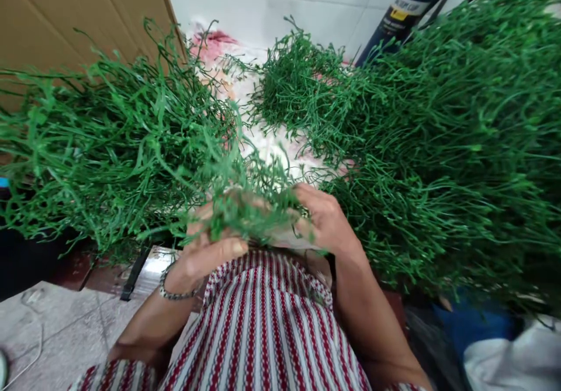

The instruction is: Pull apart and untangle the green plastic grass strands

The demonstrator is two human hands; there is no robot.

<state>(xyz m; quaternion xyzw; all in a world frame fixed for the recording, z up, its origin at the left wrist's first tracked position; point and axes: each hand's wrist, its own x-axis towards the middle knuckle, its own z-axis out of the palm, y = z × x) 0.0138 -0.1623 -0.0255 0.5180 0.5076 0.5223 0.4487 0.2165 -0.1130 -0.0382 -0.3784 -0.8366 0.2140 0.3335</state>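
My left hand, with a beaded bracelet at its wrist, is closed around a small bunch of green stems, thumb pointing inward. These stems are thin and branched, with small tips, and look like artificial greenery; motion blurs them. On the other side of the bunch, my right hand has its fingers curled in on the stems, with the fingertips partly hidden. Both hands are close to my striped top, above the near edge of the work surface.
A large heap of green stems lies on the left, and a bigger one fills the right. Between them shows a white and red-stained surface. Behind stand a brown cardboard panel, a tiled wall and a dark blue cylinder.
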